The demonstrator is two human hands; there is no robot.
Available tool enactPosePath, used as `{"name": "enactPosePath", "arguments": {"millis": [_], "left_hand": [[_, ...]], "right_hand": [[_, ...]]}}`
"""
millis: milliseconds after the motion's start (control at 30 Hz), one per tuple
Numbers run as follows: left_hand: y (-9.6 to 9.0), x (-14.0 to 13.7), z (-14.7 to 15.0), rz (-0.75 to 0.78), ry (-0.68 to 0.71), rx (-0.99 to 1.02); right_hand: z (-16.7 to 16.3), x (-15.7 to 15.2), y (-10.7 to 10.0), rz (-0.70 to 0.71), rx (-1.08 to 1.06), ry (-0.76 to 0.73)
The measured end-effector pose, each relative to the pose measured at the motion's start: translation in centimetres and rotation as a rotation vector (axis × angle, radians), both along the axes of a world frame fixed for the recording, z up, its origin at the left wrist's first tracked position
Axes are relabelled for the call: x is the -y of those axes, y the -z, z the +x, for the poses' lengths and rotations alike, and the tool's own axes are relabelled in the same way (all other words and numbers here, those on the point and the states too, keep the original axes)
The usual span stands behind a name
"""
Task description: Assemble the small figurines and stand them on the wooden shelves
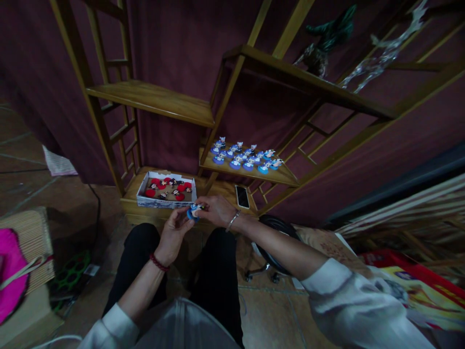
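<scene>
Between my two hands, in front of the low shelf, is a small blue and white figurine (194, 212) on a blue round base. My left hand (174, 229) closes its fingertips on the base from the left. From the right, my right hand (215, 210) pinches the figurine's upper part, hiding some of it. Just beyond my hands stands an open cardboard box (165, 204) with several small dark figurines on red bases lying in it. Several blue, purple and white figurines (238, 161) stand in rows on the wooden shelf (250, 175) above.
A phone (242, 197) lies on the lower shelf, right of the box. Above are another shelf board (152, 101), a green sculpture (329, 36) and a clear glass-like sculpture (385, 53). A wheeled stool (278, 228) stands at right; a bright pink item (12, 271) lies at left.
</scene>
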State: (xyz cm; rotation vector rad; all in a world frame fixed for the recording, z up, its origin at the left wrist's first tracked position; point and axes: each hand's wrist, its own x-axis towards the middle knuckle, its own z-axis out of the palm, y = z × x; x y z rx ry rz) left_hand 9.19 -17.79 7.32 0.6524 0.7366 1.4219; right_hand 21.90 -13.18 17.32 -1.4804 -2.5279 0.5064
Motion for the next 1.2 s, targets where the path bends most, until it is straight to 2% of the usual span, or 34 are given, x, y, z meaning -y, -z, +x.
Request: {"name": "enactPosePath", "arguments": {"millis": [167,367,533,733,933,1033,1100,1133,1200], "left_hand": [[-0.3,-0.1,-0.2,-0.021,0.037,0.127],[-0.6,-0.5,-0.1,-0.034,0.011,0.234],[-1.0,-0.6,0.1,-0.078,0.005,0.314],[-1.0,-0.2,0.3,-0.097,0.036,0.364],[-1.4,0.7,0.6,-0.114,0.075,0.378],[-1.5,0.6,0.3,-0.128,0.122,0.316],[-0.4,0.2,-0.4,-0.131,0.096,0.177],[0.6,-0.1,-1.0,-0.139,0.033,0.071],[3.2,-0.6,-2.4,-0.256,-0.201,-0.196]], "right_hand": [[0.1,0.2,0.6,-0.012,-0.120,0.033],[0.2,0.5,1.7,-0.076,-0.274,0.096],[0.4,0.6,3.0,-0.150,-0.445,0.070],[0.4,1.1,3.8,-0.154,-0.504,0.085],[0.5,1.6,5.0,-0.192,-0.662,0.084],[0.7,1.5,5.6,-0.197,-0.750,0.080],[0.8,1.3,5.9,-0.207,-0.806,0.095],[1.0,1.1,5.9,-0.211,-0.834,0.110],[1.2,0.8,6.0,-0.211,-0.883,0.141]]}}
